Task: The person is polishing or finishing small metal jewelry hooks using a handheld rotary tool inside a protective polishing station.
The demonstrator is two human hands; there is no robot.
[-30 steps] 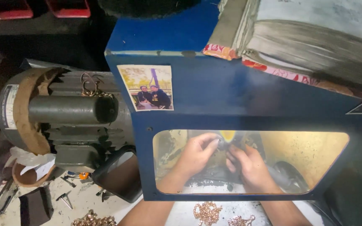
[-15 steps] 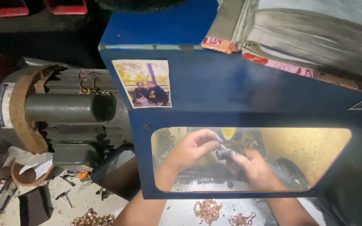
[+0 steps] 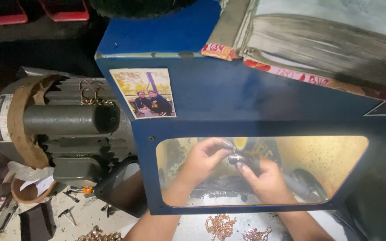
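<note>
Both my hands reach inside a blue metal box and show through its clear window. My left hand and my right hand meet at the middle of the window. Between their fingertips they pinch a small dark metal piece. Just behind it sits a dark wheel or spindle, partly hidden by my right hand. A yellow glow lights the inside of the box.
A grey electric motor with a brown belt stands left of the box. A photo is stuck on the box front. Copper-coloured chains lie on the bench below the window. A thick worn book rests on top.
The view has shifted slightly. My hands have closed in on each other and now hold the small piece together at the middle of the window.
</note>
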